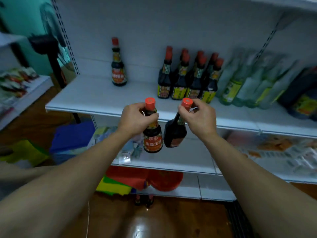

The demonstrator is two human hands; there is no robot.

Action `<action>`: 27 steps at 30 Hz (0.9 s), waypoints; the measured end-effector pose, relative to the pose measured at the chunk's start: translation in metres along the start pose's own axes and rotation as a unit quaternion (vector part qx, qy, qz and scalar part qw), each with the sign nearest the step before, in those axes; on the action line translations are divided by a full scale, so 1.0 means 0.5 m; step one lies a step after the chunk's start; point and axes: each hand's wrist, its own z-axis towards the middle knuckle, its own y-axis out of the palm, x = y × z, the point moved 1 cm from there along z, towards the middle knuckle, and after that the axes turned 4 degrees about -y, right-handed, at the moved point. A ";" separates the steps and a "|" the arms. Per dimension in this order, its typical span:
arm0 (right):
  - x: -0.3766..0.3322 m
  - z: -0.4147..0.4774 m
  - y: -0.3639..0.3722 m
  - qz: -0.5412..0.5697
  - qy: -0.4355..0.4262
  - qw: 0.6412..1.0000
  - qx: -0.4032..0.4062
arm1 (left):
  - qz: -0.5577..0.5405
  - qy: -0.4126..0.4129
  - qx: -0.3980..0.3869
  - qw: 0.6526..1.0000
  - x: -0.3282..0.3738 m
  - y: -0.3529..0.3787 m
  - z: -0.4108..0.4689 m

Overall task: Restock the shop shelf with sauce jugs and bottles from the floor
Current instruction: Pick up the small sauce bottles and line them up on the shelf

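Two dark bottles are held by their necks: one clamped in the left hand, one in the right hand. One lone bottle is seen on the shelf.

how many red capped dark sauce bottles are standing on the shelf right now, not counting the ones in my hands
8 at least. One stands alone at the left of the shelf; seven caps show in the cluster to its right, in two rows. More may be hidden behind them.
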 end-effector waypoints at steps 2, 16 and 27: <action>-0.027 0.031 -0.005 0.001 -0.003 1.000 0.020 | -0.011 0.018 0.015 1.000 0.028 -0.030 0.033; -0.042 0.164 0.050 0.009 0.031 0.999 0.033 | 0.005 0.038 0.007 0.999 0.049 -0.063 0.194; 0.001 0.262 0.104 -0.015 0.036 0.996 -0.078 | -0.005 0.019 -0.001 1.000 0.021 -0.016 0.274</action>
